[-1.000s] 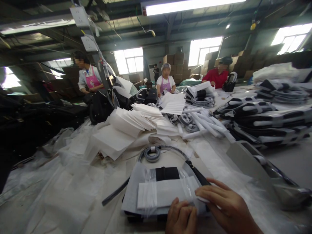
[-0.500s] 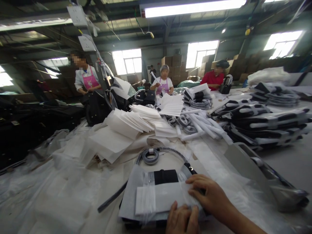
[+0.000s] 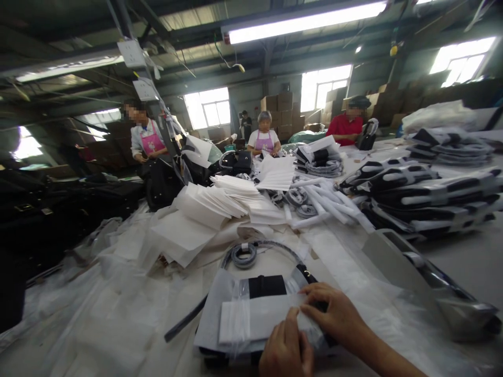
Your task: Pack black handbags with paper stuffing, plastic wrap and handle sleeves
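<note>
A flat packet (image 3: 251, 319) lies at the table's near edge: a black bag (image 3: 267, 286) wrapped in white paper under clear plastic film. My left hand (image 3: 285, 348) rests on the packet's near right part, fingers held together, tips pressed onto the film. My right hand (image 3: 336, 314) reaches in from the right with its fingers curled. It pinches the film at the packet's right edge, and its fingertips meet those of my left hand. A black strap (image 3: 184, 324) runs out from under the packet to the left. A coiled grey strap (image 3: 243, 255) lies just behind the packet.
Stacks of white paper sheets (image 3: 208, 204) and loose plastic bags (image 3: 98, 293) cover the left and middle of the table. Piles of wrapped black bags (image 3: 428, 199) stand at the right. A grey tray-like piece (image 3: 424, 277) lies at the near right. Three other people (image 3: 264, 140) work at the far end.
My right hand slid left over the packet and curled its fingers on the film. My left hand stretched forward until its fingertips met the right hand's. The packet stayed put.
</note>
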